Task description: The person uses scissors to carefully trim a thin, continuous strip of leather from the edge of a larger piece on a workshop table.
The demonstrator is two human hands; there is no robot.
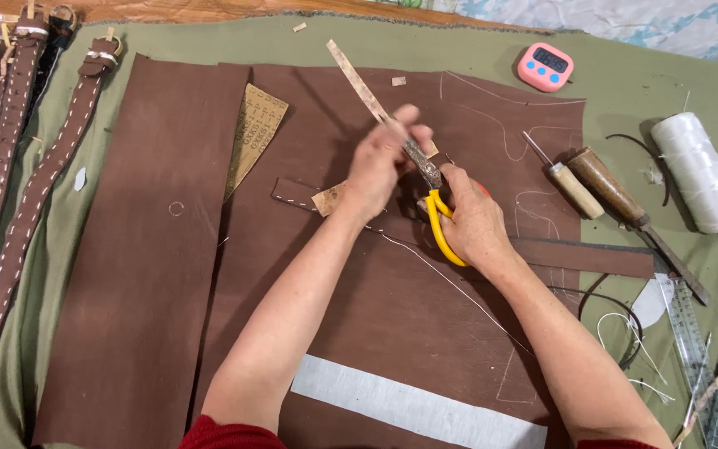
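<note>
Both hands meet over brown leather sheets [392, 308] on the green-clothed counter [625, 91]. Left hand [380, 166] pinches a thin tan strip [359, 83] that slants up and away; right hand [471, 216] grips yellow-handled scissors [435, 218], whose blades meet the strip. Finished stitched belts [10, 208] lie far left.

Sleeves: dark red, pushed up well above each hand, showing only at the frame's bottom edge.
Forearms: bare from sleeve to wrist.
Left hand [380, 162]: no glove, no ring visible.
Right hand [471, 218]: ungloved, wrist bare.
</note>
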